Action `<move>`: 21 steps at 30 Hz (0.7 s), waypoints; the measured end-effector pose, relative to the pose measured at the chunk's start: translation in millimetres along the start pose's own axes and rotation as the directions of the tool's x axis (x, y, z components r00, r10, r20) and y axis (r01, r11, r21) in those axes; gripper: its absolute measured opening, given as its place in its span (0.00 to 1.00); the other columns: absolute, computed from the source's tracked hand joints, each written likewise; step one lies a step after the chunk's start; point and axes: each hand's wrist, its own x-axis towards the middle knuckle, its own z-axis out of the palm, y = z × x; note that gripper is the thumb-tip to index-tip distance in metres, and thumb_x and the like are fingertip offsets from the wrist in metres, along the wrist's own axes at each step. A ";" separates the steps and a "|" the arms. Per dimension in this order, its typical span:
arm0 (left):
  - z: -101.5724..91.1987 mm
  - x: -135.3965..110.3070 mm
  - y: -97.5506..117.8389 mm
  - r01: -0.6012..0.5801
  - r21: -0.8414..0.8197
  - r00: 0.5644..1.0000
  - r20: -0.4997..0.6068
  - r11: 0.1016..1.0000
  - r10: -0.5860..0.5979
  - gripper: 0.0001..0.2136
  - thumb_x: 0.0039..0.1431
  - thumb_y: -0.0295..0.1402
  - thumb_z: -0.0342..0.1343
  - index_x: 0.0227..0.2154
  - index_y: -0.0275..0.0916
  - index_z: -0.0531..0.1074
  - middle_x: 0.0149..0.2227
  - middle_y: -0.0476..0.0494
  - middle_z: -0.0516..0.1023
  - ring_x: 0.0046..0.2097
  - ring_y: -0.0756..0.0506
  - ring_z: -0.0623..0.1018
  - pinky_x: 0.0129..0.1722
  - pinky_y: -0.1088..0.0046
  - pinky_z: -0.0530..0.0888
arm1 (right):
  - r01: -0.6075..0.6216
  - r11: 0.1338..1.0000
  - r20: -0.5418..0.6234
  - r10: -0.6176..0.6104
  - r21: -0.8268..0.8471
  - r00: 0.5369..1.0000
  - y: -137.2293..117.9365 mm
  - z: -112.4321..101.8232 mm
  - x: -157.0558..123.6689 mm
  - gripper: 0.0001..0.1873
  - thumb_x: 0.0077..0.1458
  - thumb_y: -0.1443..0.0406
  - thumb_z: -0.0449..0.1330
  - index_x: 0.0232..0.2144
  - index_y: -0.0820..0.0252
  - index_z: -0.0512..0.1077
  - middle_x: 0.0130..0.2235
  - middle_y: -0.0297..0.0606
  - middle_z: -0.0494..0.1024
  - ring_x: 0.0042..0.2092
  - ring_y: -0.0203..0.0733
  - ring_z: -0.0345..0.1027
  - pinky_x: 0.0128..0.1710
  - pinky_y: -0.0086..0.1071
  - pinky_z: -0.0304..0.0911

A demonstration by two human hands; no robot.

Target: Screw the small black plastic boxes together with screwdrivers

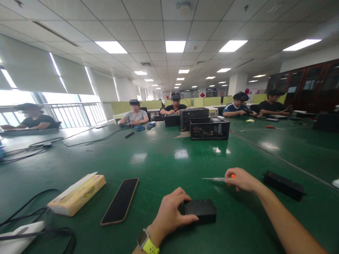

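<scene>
My left hand (173,208) grips the left end of a small black box (201,210), thumb along the near side and fingers over the far side. The box rests on the green table (159,158). To its upper right, my right hand (242,180) is closed around a slim screwdriver (215,179) with a clear body and an orange end. Its thin tip points left, a little above the tabletop and apart from the box. A long black block (284,185) lies to the right of my right hand.
Left of my left hand lie a phone (120,201), a yellow tissue pack (78,194) and black cables (29,211) beside a white object. Open black computer cases (209,130) stand further back. Several people sit around the table's far side, and red-handled pliers (272,127) lie back right.
</scene>
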 end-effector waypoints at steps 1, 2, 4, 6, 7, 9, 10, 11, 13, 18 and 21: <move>0.0 0.0 -0.1 0.001 0.002 1.000 0.000 1.000 -0.001 0.20 0.44 0.46 0.71 0.35 0.37 0.77 0.34 0.46 0.74 0.34 0.46 0.73 0.32 0.74 0.68 | 0.039 0.997 -0.017 -0.038 0.073 0.999 -3.8 -3.8 -4.2 0.12 0.54 0.57 0.59 0.32 0.60 0.74 0.28 0.36 0.77 0.22 0.34 0.67 0.24 0.28 0.59; 0.1 0.0 -0.2 0.000 0.001 1.000 0.002 1.000 0.000 0.20 0.44 0.46 0.71 0.35 0.37 0.77 0.34 0.46 0.74 0.34 0.46 0.74 0.32 0.74 0.68 | 0.081 0.983 -0.054 -0.073 0.164 0.996 -7.6 -7.3 -8.4 0.14 0.55 0.55 0.59 0.34 0.61 0.74 0.25 0.33 0.75 0.21 0.32 0.63 0.22 0.27 0.57; 0.4 0.2 -0.6 -0.001 -0.004 1.000 0.004 1.000 0.001 0.20 0.44 0.45 0.71 0.36 0.37 0.77 0.35 0.45 0.74 0.34 0.45 0.74 0.33 0.74 0.69 | 0.162 0.910 -0.166 -0.104 0.383 0.981 -13.9 -12.3 -15.5 0.17 0.53 0.53 0.61 0.35 0.61 0.72 0.19 0.27 0.66 0.18 0.30 0.56 0.19 0.25 0.51; 0.6 0.3 -1.1 -0.003 -0.008 1.000 0.005 1.000 0.003 0.21 0.44 0.46 0.71 0.36 0.37 0.77 0.35 0.45 0.74 0.34 0.45 0.74 0.33 0.74 0.69 | 0.215 0.794 -0.249 -0.083 0.569 0.965 -17.0 -14.0 -19.7 0.17 0.52 0.53 0.61 0.35 0.60 0.70 0.16 0.22 0.59 0.17 0.29 0.50 0.16 0.24 0.45; 0.8 0.4 -1.2 -0.001 -0.009 1.000 0.004 1.000 0.001 0.21 0.44 0.46 0.71 0.36 0.37 0.77 0.35 0.45 0.74 0.34 0.45 0.74 0.33 0.74 0.68 | 0.227 0.743 -0.259 -0.075 0.630 0.963 -17.4 -13.9 -20.7 0.16 0.52 0.53 0.61 0.35 0.60 0.70 0.15 0.21 0.57 0.16 0.29 0.48 0.15 0.24 0.43; 0.9 0.4 -1.3 0.000 -0.011 1.000 0.001 1.000 0.000 0.21 0.44 0.46 0.71 0.36 0.37 0.77 0.34 0.45 0.74 0.34 0.46 0.74 0.32 0.74 0.68 | 0.223 0.701 -0.225 -0.090 0.677 0.970 -17.0 -12.7 -21.4 0.14 0.53 0.55 0.60 0.33 0.60 0.68 0.14 0.21 0.57 0.15 0.28 0.46 0.15 0.24 0.41; 0.9 0.4 -1.3 0.000 -0.014 1.000 -0.001 1.000 0.000 0.21 0.44 0.46 0.71 0.35 0.36 0.77 0.34 0.45 0.74 0.34 0.46 0.74 0.32 0.74 0.68 | 0.208 0.713 -0.189 -0.107 0.670 0.976 -16.5 -12.1 -21.4 0.13 0.53 0.56 0.59 0.32 0.60 0.68 0.14 0.21 0.57 0.15 0.28 0.46 0.15 0.23 0.40; 0.9 0.5 -1.2 0.000 -0.017 1.000 -0.002 1.000 0.000 0.21 0.44 0.46 0.72 0.35 0.36 0.77 0.34 0.45 0.74 0.34 0.46 0.73 0.31 0.74 0.68 | 0.191 0.734 -0.151 -0.121 0.652 0.981 -16.2 -11.7 -21.4 0.12 0.53 0.57 0.59 0.31 0.60 0.68 0.14 0.21 0.57 0.15 0.27 0.46 0.15 0.23 0.40; 0.7 0.7 -1.1 -0.002 -0.023 1.000 -0.003 1.000 0.002 0.21 0.44 0.45 0.72 0.35 0.36 0.77 0.34 0.45 0.74 0.34 0.46 0.73 0.31 0.74 0.68 | 0.169 0.773 -0.104 -0.132 0.612 0.986 -16.1 -11.6 -21.7 0.11 0.54 0.57 0.58 0.30 0.60 0.68 0.13 0.21 0.57 0.15 0.27 0.46 0.15 0.23 0.39; -0.2 1.8 -0.3 0.007 -0.014 1.000 -0.002 1.000 -0.007 0.20 0.44 0.44 0.72 0.35 0.36 0.78 0.34 0.45 0.74 0.34 0.46 0.74 0.31 0.74 0.68 | 0.155 0.797 -0.092 -0.125 0.584 0.988 -18.5 -13.0 -23.8 0.11 0.53 0.58 0.57 0.30 0.60 0.68 0.14 0.21 0.57 0.15 0.27 0.46 0.15 0.23 0.41; -0.6 1.5 0.4 0.007 -0.009 1.000 0.002 1.000 -0.007 0.19 0.44 0.44 0.72 0.35 0.37 0.78 0.34 0.45 0.74 0.34 0.46 0.74 0.32 0.74 0.68 | 0.156 0.803 -0.072 -0.141 0.575 0.987 -22.7 -12.5 -25.6 0.11 0.52 0.58 0.57 0.30 0.61 0.68 0.15 0.22 0.57 0.16 0.27 0.47 0.15 0.23 0.42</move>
